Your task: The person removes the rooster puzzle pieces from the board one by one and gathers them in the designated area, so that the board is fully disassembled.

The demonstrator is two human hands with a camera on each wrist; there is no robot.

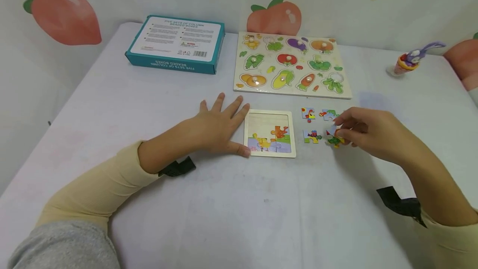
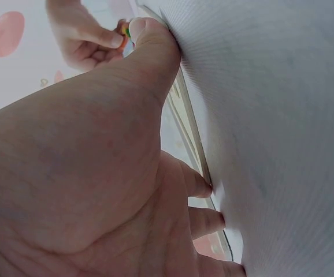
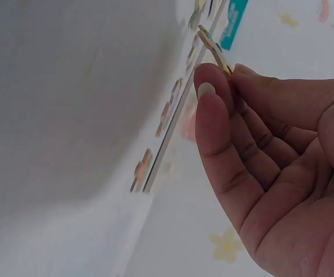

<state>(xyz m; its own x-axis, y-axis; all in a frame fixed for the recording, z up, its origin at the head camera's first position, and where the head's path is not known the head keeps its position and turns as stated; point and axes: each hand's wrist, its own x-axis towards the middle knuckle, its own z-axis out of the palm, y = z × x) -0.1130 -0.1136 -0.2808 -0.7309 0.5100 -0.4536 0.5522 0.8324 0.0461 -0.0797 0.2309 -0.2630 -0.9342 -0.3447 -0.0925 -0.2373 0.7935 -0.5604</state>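
A small wooden puzzle tray [image 1: 293, 140] lies flat on the table, with several joined jigsaw pieces [image 1: 265, 144] along its lower part and bare wood above. My left hand [image 1: 218, 132] rests with fingers spread beside the tray's left edge, the thumb at its lower-left corner. Between the thumb and fingertips of my right hand [image 1: 377, 134] a jigsaw piece [image 3: 214, 49] is pinched, tilted and lifted off the cloth. Around it lie a loose piece with a red and yellow print [image 1: 308, 113], a blue one [image 1: 328, 114] and a green-edged one [image 1: 310, 137].
Behind the tray lies a vegetable knob-puzzle board [image 1: 270, 63]. A teal and white box [image 1: 175, 45] sits at the back left. Far right stands a small ice-cream-shaped toy [image 1: 405, 62] with a purple loop. A fruit-printed cloth covers the wall behind.
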